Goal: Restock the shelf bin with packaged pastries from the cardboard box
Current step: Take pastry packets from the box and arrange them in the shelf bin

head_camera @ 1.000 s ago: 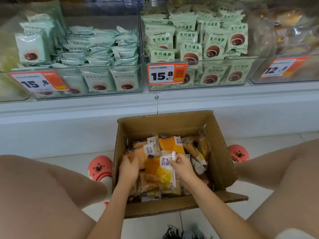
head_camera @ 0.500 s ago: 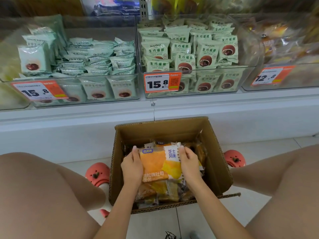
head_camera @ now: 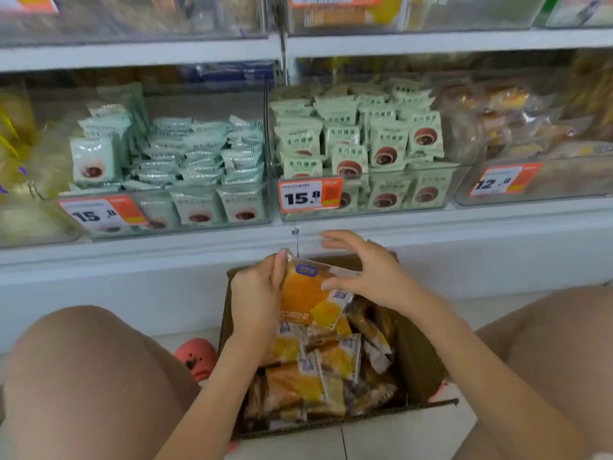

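An open cardboard box (head_camera: 418,366) stands on the floor between my knees, filled with several orange-and-white packaged pastries (head_camera: 318,370). My left hand (head_camera: 257,297) grips one orange pastry pack (head_camera: 308,293) by its left edge and holds it above the box, at the height of the shelf base. My right hand (head_camera: 368,270) is at the pack's right side, fingers spread, with only the thumb touching the wrapper. Clear shelf bins stand above: the right-hand bin (head_camera: 544,180), tagged 12.8, holds similar brownish-orange pastries.
Two clear bins of pale green snack packs, the left bin (head_camera: 212,210) and the middle bin (head_camera: 391,197), carry 15.8 price tags. A white shelf base (head_camera: 132,283) runs behind the box. My bare knees flank the box, and a pink shoe (head_camera: 195,356) sits left of it.
Both hands lifted the orange pack up out of the box toward the shelf. My right hand has loosened and its fingers have spread. The camera tilted up, showing a higher shelf.
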{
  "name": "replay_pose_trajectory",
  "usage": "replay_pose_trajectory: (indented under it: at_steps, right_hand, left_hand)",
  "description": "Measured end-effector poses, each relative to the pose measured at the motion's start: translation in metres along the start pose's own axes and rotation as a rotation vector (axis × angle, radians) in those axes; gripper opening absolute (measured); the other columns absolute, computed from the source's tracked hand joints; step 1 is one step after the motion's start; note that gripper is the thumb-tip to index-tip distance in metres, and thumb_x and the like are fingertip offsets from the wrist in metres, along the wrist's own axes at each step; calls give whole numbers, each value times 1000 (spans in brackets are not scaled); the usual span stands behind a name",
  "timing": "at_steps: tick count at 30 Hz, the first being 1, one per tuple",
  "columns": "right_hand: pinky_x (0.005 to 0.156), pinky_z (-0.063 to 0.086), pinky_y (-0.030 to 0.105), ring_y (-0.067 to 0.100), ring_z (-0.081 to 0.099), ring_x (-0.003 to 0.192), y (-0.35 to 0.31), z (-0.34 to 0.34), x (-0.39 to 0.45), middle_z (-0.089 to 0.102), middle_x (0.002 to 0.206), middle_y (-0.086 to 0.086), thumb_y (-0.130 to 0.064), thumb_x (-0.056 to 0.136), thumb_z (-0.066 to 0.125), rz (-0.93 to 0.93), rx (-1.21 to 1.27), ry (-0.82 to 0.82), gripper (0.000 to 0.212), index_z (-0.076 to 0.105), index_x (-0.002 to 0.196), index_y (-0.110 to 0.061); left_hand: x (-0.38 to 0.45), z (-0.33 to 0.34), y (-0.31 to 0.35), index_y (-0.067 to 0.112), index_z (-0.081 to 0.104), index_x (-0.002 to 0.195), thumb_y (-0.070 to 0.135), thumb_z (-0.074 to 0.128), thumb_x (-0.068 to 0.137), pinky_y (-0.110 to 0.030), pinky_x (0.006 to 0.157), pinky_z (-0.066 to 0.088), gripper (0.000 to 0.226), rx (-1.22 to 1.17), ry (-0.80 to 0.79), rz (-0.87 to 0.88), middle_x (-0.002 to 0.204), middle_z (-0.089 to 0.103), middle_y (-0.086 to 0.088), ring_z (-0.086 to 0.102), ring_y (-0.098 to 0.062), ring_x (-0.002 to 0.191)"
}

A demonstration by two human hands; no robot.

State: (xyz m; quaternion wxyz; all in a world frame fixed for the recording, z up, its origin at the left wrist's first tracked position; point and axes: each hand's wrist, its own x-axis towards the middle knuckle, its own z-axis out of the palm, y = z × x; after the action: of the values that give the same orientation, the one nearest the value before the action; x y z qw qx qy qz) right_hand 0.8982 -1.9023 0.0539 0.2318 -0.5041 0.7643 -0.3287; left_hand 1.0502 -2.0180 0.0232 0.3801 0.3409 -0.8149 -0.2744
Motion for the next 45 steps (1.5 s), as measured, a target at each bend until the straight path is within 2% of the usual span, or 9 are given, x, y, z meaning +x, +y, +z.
replay_pose_trajectory:
  at_steps: [5,11,15,18,22,27,38,41,45]
  right_hand:
    - [87,50,46,18,63,97,-52,-73,28,68,97,-5,-30,72,80,-124,61,-37,31,67,100,-31]
    - [52,37,13,-2,50,57,-122,-223,29,56,63,-12,-17,72,79,-342,-81,409,21,62,80,-27]
    - [55,39,16,-3,50,57,-166,-323,51,58,77,17,-13,74,77,-527,-240,741,29,61,96,-3]
    - [66,39,24,5,52,72,-182,-383,95,57,86,7,-21,74,78,-504,-426,854,40,59,106,-6]
    - [79,45,37,28,58,95,-166,-424,172,55,89,-1,-23,73,79,-280,-733,655,42,60,110,-17]
    - [57,32,18,18,47,85,-127,-416,246,50,81,-6,-21,74,79,-141,-868,222,40,60,107,-9]
    - [59,33,25,21,46,85,-84,-388,309,42,82,-8,-21,73,77,-111,-823,186,47,37,97,-22]
    - [87,37,37,27,35,118,-88,-377,302,37,122,6,-36,69,76,-24,-962,199,73,30,123,-20]
    - [113,9,56,27,-2,146,-93,-358,302,-13,158,1,-36,72,77,-14,-978,217,115,-6,150,-21]
  left_hand:
    - [69,-15,73,5,56,57,28,41,94,-19,47,20,46,22,165,417,44,38,3,30,-9,40]
    - [170,-54,159,15,70,101,48,30,96,-16,50,30,52,55,357,678,82,72,3,64,-12,69]
    - [248,-55,215,16,66,104,39,33,95,-21,45,27,41,210,445,670,80,69,0,64,-19,69]
    - [292,-37,232,14,68,88,36,32,91,-21,43,29,43,320,437,632,65,65,-5,62,-25,57]
    - [307,-12,223,14,57,47,41,38,84,-19,43,33,50,525,455,638,38,46,-4,43,-21,30]
    - [314,-6,214,17,57,47,38,42,83,-20,43,32,44,534,563,718,40,49,-2,47,-21,35]
    - [319,4,205,17,58,52,39,44,84,-23,47,35,42,466,631,782,47,54,0,49,-20,40]
    - [319,4,205,16,58,52,38,44,84,-24,47,35,41,457,622,783,47,54,-1,50,-21,41]
    - [319,4,205,16,57,51,38,45,84,-23,48,34,41,458,621,779,47,54,0,50,-20,42]
